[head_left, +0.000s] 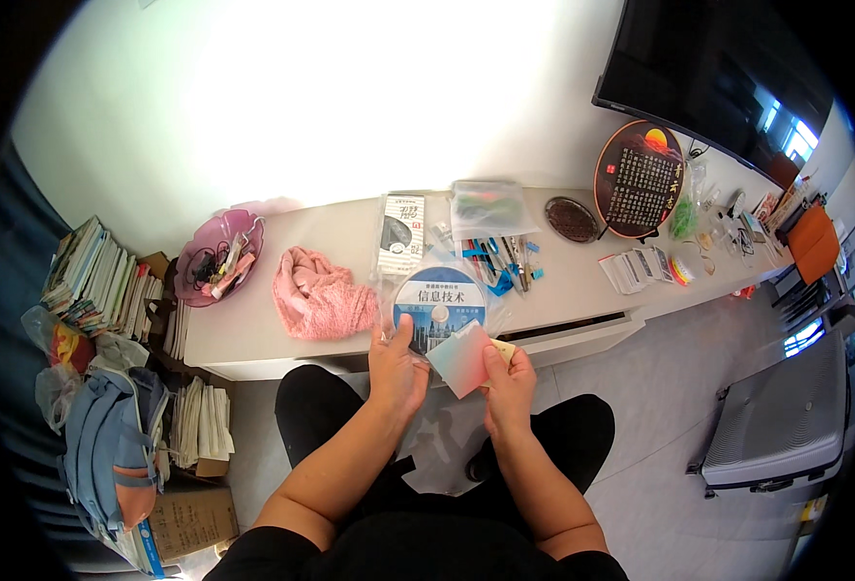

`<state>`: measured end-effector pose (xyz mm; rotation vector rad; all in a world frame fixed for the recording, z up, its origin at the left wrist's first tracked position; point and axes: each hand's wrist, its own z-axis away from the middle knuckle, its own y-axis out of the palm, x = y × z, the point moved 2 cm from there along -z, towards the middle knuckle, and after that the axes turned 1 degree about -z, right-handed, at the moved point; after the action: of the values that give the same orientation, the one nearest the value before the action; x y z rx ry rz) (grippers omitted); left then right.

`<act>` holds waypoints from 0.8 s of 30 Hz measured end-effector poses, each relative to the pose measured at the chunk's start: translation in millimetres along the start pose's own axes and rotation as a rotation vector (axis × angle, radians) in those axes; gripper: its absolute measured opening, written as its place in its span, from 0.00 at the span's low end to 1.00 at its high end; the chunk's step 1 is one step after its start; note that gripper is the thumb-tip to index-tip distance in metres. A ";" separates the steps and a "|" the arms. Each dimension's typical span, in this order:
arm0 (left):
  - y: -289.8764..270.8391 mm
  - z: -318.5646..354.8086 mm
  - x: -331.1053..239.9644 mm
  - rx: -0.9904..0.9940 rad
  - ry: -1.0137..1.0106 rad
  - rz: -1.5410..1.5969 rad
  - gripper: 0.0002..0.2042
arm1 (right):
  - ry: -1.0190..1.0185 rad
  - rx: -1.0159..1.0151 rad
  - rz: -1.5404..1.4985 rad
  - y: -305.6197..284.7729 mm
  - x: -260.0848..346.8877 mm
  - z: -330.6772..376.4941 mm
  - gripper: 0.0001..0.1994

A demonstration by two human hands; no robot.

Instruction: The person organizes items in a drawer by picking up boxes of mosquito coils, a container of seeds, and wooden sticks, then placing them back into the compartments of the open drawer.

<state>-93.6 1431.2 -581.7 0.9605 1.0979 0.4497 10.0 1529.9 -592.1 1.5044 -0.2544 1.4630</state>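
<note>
My left hand (398, 373) is closed on a blue and white disc (411, 298) in a clear plastic sleeve, with the thumb lying over its front. My right hand (511, 389) pinches a small stack of paper, a pad shading from teal to pink (460, 362) with a pale yellow piece (504, 351) behind it. The pad's corner overlaps the disc's lower right edge. Both hands are in front of the long white cabinet (253, 351), above my lap. Just beyond the disc lies a striped black and white package (401, 234).
A pink knitted cloth (316, 295) and a purple bowl (195, 261) occupy the cabinet's left. Pens (495, 259), a zip bag (488, 208), cards (636, 269) and a round plaque (638, 179) stretch rightward. A drawer (578, 344) sticks out. A suitcase (776, 412) stands right; a backpack (103, 445) left.
</note>
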 end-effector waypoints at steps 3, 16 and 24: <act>-3.8 -3.4 0.4 0.016 -0.028 0.057 0.13 | -0.013 0.011 0.034 -3.4 -3.4 -1.2 0.08; 0.8 -0.1 -0.5 0.022 -0.024 0.032 0.16 | -0.054 -0.041 0.039 -6.7 -3.4 -1.0 0.08; -7.0 -2.9 1.4 -0.032 -0.034 0.019 0.13 | -0.064 -0.045 0.007 -11.2 -6.8 -3.0 0.08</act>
<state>-96.6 1429.7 -588.7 0.9482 1.0490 0.4636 14.5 1534.5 -603.9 1.5168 -0.3297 1.4075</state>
